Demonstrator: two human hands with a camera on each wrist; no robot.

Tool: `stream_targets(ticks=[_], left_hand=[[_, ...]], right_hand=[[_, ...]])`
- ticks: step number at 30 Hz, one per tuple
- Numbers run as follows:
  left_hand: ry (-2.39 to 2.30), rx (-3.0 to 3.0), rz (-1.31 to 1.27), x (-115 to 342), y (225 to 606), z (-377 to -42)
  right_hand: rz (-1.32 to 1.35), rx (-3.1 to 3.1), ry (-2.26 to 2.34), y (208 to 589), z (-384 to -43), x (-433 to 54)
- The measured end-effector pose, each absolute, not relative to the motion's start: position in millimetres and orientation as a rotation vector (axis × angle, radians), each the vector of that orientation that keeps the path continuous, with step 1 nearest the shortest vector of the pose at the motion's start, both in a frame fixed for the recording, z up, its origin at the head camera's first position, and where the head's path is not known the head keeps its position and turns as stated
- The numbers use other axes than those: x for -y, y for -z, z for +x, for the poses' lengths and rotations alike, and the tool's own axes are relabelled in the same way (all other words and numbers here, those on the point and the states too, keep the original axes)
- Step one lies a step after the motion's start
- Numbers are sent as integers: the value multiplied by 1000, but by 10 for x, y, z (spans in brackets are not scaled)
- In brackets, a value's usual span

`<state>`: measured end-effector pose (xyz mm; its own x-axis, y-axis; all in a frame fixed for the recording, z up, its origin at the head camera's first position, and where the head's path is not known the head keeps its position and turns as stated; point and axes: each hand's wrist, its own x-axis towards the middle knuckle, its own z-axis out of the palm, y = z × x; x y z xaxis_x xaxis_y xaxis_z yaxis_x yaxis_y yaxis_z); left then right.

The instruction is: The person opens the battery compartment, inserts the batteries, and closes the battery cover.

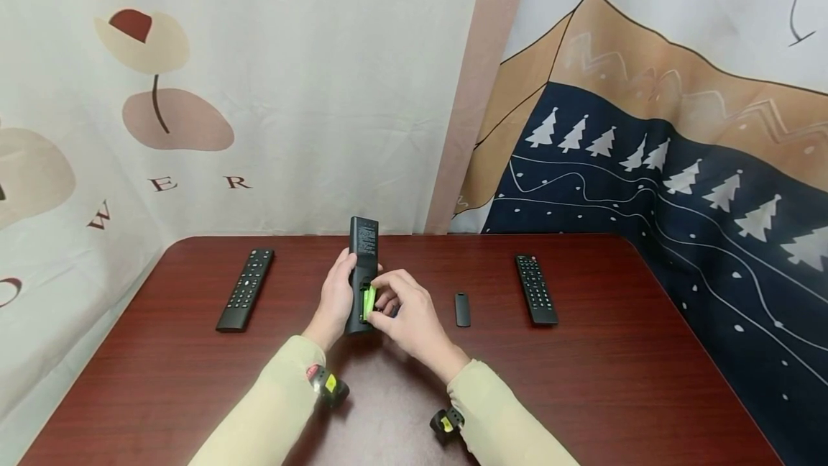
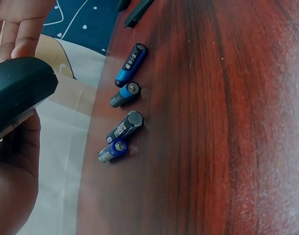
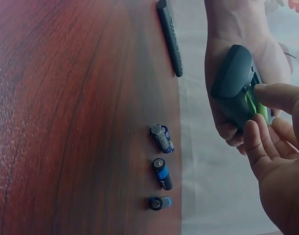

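A black remote control (image 1: 365, 239) is held up above the table, its back facing the head camera and its battery compartment open. My left hand (image 1: 332, 303) grips it round the left side. A bright green battery (image 1: 369, 303) sits at the compartment, and my right hand (image 1: 412, 313) pinches it between thumb and fingers. Seen from the right wrist, the green battery (image 3: 262, 110) shows at the remote's side, between the fingertips. Whether it lies fully inside the compartment, I cannot tell. To the right of my right hand, a small dark cover (image 1: 462, 310) lies on the table.
One black remote (image 1: 246, 290) lies on the table at the left, another remote (image 1: 536, 290) at the right. Several blue and black batteries (image 2: 126, 126) stand or lie near the table's far edge in the wrist views. Printed curtains (image 1: 323, 92) hang behind the table (image 1: 194, 372).
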<state>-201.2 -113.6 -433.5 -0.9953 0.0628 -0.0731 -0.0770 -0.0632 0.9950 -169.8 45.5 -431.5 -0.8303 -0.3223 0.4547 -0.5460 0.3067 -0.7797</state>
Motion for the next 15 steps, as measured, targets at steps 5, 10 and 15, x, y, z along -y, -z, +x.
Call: stream_targets(ticks=[5, 10, 15], left_hand=[[-2243, -2081, 8, 1122, 4331, -2025], [-2244, -2084, 1, 1117, 4338, -2024], [-2246, -2068, 5, 1109, 4341, -2019]], right_hand=[[819, 2350, -1532, 4316, -1687, -437], [810, 2362, -1499, 4321, -1691, -415], [785, 2375, -1496, 4324, -1690, -397]])
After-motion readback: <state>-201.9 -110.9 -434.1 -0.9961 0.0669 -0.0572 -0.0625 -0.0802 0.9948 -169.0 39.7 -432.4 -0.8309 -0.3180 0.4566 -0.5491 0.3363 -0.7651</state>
